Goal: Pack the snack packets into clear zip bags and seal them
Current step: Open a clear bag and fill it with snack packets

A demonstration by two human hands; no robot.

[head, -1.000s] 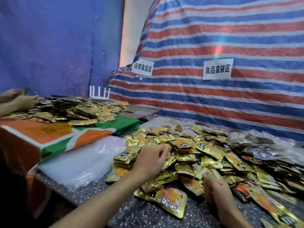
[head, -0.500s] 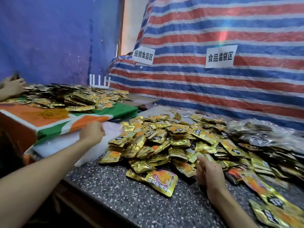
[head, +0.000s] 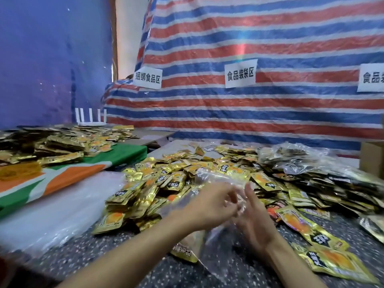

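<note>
Orange, green and white cloth (head: 62,177) covers a side table at far left, with a loose heap of gold packets (head: 52,142) on it. Just beside it, a stack of empty clear bags (head: 52,215) lies on the speckled tabletop (head: 104,256). Next comes the main pile of gold snack packets (head: 166,179), spread across the middle of the table. Above the pile's near edge, the left hand (head: 212,206) has its fingers curled and seems to pinch the clear zip bag (head: 218,177), though blur softens the grip. The bag hangs between both hands, its film reaching up over the packets. The right hand (head: 251,221) stands with fingers mostly straight, touching the film. Farther right lie filled bags (head: 301,159), then a cardboard box (head: 372,161) at the edge.
</note>
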